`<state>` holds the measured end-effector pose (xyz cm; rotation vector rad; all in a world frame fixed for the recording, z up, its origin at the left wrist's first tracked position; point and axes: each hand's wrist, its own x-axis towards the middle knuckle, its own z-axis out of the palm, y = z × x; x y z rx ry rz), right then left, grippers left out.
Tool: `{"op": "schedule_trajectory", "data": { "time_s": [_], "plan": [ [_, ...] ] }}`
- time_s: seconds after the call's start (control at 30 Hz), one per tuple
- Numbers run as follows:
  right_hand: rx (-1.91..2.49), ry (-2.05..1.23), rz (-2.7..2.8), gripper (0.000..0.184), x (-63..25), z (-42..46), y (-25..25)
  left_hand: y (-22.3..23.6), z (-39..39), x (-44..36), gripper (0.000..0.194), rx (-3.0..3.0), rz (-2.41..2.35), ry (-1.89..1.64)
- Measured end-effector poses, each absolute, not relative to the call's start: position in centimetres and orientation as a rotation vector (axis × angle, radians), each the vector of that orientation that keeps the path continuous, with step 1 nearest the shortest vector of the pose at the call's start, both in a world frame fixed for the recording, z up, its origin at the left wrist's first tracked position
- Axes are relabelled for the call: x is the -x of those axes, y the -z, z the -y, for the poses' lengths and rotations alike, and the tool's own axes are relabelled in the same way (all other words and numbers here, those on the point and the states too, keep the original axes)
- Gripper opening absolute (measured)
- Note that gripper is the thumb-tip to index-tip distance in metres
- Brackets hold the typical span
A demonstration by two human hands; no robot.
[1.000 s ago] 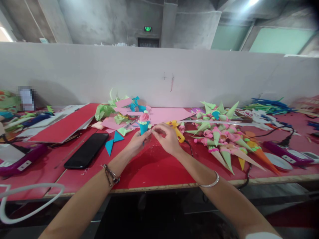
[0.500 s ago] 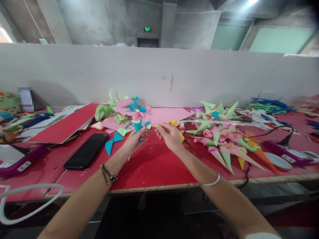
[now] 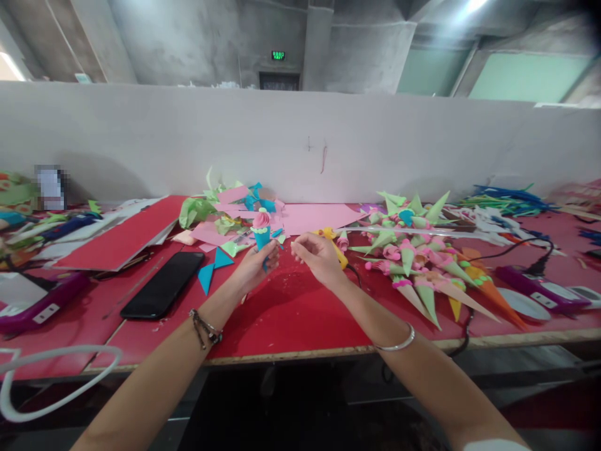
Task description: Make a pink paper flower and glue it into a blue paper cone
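Note:
Upright in my left hand (image 3: pixel 256 266) is a blue foam ice cream cone (image 3: pixel 261 233), with a pink swirled top and a pale green scalloped band below it. My fingers wrap round its lower part, hiding the tip. A short way to the right, my right hand (image 3: pixel 319 255) has its thumb and fingers pinched together, apart from the cone. Something small and pale shows at those fingertips, too tiny to name. Just behind that hand lies a yellow glue gun (image 3: pixel 339 254), partly covered by it.
Many finished foam cones (image 3: pixel 417 263) are heaped to the right. Blue triangles (image 3: pixel 206 275) and a black phone (image 3: pixel 163 285) lie left of my hands. Pink and green scraps (image 3: pixel 220 219) pile up behind, before a white partition (image 3: pixel 263 138). Purple power strips (image 3: pixel 539 291) sit at both sides.
The cone in my left hand has turned slightly and shifted a little to the right. My right hand's fingers have curled a bit more, staying in nearly the same place.

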<state>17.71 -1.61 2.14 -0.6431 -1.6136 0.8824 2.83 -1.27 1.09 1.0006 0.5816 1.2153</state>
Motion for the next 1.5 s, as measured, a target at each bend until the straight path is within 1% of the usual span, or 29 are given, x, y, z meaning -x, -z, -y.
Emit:
{"op": "schedule_trajectory", "data": {
  "time_s": [0.1, 0.33, 0.5, 0.67, 0.8, 1.2, 1.4, 1.5],
  "plan": [
    [0.635, -0.87, 1.661, 0.024, -17.7, 1.7, -2.1, -1.1, 1.3, -2.9, 0.027, -1.004, -0.585, -1.206],
    [0.664, -0.853, 1.663, 0.017, -17.7, 1.6, -1.8, -0.8, 1.2, -2.8, 0.025, -1.022, -0.593, -1.187],
    [0.679, -0.803, 1.662, 0.012, -17.6, 1.5, -1.8, -0.6, 1.2, -2.9, 0.027, -1.036, -0.597, -1.172],
    [0.747, -0.579, 1.754, 0.004, -17.4, 1.8, -1.8, -0.6, 1.2, -3.0, 0.029, -1.058, -0.617, -1.184],
    [0.77, -0.405, 1.892, 0.003, -17.4, 2.1, -1.9, -0.2, 1.0, -3.0, 0.028, -1.081, -0.686, -1.182],
    [0.803, -0.219, 2.021, 0.016, -17.6, 2.3, -2.1, 0.0, 0.9, -2.8, 0.028, -1.127, -0.741, -1.136],
    [0.802, -0.228, 1.996, 0.032, -17.6, 2.3, -2.2, -0.3, 1.1, -2.9, 0.026, -1.088, -0.689, -1.142],
    [0.787, -0.283, 1.98, 0.031, -17.6, 2.3, -2.2, -0.8, 1.3, -3.1, 0.024, -1.02, -0.655, -1.133]
  ]
}}
